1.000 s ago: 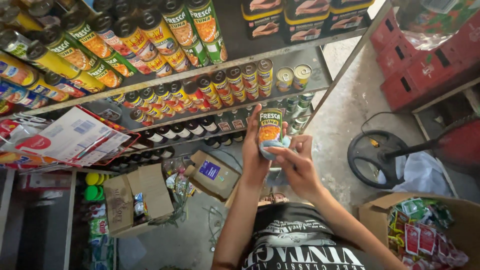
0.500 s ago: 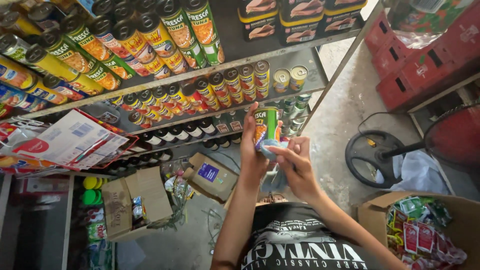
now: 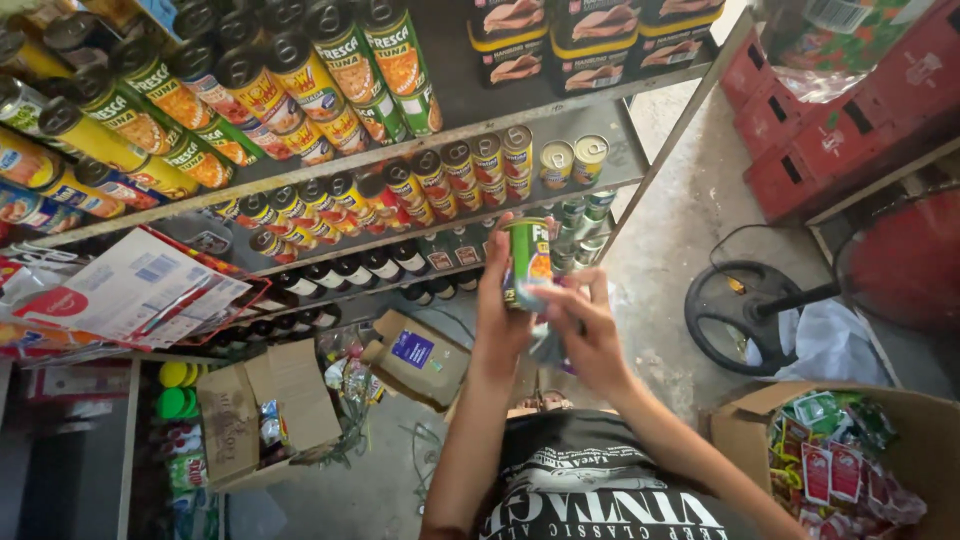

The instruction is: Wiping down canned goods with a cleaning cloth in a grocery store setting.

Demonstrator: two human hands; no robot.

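My left hand [image 3: 498,318] grips a green-labelled can [image 3: 527,262] from its left side and holds it upright in front of the shelves. My right hand [image 3: 584,328] is under and beside the can, pressing a small pale cloth [image 3: 546,345] against its lower part. Both hands are raised at about the height of the lower shelf. Behind the can, a row of small red and yellow cans [image 3: 455,172] fills the middle shelf [image 3: 300,263].
Tall green and yellow cans [image 3: 330,80] line the upper shelf, dark bottles [image 3: 330,272] a lower one. Open cardboard boxes [image 3: 262,410] lie on the floor at left. A box of sachets [image 3: 838,460] sits at right, near red crates [image 3: 830,140] and a black fan base [image 3: 745,315].
The can has been lifted slightly and turned in my hands, so less of its label faces me. My right hand has shifted along its lower part.
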